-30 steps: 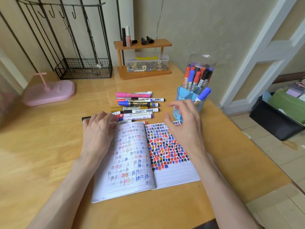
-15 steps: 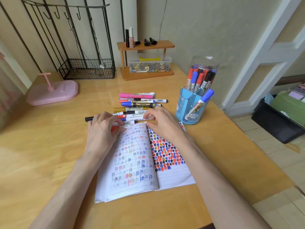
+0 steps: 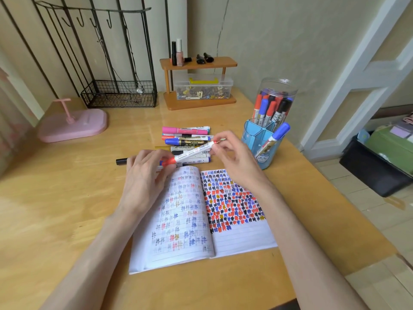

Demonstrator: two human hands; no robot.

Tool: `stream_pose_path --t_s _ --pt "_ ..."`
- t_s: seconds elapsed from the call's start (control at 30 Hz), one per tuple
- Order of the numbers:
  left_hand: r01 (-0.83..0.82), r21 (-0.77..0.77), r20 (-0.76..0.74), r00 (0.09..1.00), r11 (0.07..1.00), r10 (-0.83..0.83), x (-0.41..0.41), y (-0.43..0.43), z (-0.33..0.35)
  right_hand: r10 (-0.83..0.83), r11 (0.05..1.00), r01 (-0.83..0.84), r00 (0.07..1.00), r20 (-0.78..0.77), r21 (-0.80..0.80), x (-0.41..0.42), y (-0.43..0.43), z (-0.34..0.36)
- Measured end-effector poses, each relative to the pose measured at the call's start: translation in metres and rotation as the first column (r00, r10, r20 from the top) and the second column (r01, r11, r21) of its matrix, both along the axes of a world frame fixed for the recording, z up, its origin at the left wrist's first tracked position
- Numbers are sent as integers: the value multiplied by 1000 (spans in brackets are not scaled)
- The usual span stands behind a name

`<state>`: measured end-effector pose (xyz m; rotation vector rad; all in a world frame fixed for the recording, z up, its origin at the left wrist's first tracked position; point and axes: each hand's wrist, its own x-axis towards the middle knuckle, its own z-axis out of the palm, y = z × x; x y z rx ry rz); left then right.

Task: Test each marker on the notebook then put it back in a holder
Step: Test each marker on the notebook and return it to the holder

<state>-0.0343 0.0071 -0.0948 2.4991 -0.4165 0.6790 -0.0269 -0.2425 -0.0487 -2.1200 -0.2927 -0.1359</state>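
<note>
Marker [image 3: 192, 153] raised, left hand [image 3: 145, 175], right hand [image 3: 237, 162] pinching ends

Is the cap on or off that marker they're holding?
On: the red cap sits joined to the white marker, gripped by the left hand; the right hand pinches the far end.

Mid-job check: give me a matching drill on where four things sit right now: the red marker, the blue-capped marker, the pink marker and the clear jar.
Things
1. red marker
2. blue-capped marker
3. pink marker
4. clear jar

Places
A. leaning in the blue holder
B. at the far edge of the loose pile
C. gripped at its ends by the left hand and right hand
D. behind the blue holder, holding markers

Pairs: 1-C, 2-A, 3-B, 4-D
</note>
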Motion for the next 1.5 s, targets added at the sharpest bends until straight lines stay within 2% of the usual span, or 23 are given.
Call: stream_pose_path --t_s 0.1,0.17,0.23,0.37,0.5,0.63,0.73,0.93,1.07,1.2,1.27,1.4,1.5 --pt "65 -86 -7 998 994 -66 -4 -9 8 -37 956 44 999 -27 290 -16 -13 2" --pt "129 -175 -21 991 976 -134 -13 -22 17 -50 854 96 993 -102 512 -30 -16 4" --pt "193 -220 -41 978 956 -206 -23 -36 24 -59 786 154 983 -175 599 -45 -15 4" --pt "286 -199 -93 947 937 -309 -39 -64 21 -104 769 232 965 -242 596 -69 -9 -4" --pt "391 -109 -94 911 914 -401 -48 -79 15 -149 752 277 955 -256 598 -82 -8 -15" --pt "397 58 -107 915 916 -390 -54 -85 14 -154 740 280 955 -252 611 -90 -9 -21" --pt "423 72 -178 896 903 -406 -54 -86 15 -155 749 263 962 -226 608 -93 -12 -23" --pt "527 -99 -316 788 844 -529 -56 -86 24 -212 750 265 964 -159 606 -98 -11 -24" --pt "518 -257 -433 693 816 -576 -60 -82 31 -193 759 236 972 -136 607 -99 -8 -23" --pt "497 -414 -452 615 762 -647 -61 -81 32 -178 758 223 975 -134 613 -100 -7 -22" --pt "492 -383 -445 644 782 -622 -59 -82 29 -190 740 247 969 -159 626 -99 -5 -22" --pt "446 -68 -273 852 892 -447 -58 -82 19 -174 727 271 962 -212 631 -97 2 -23" --pt "405 45 -190 901 913 -390 -58 -82 16 -207 762 293 955 -213 577 -96 6 -25"
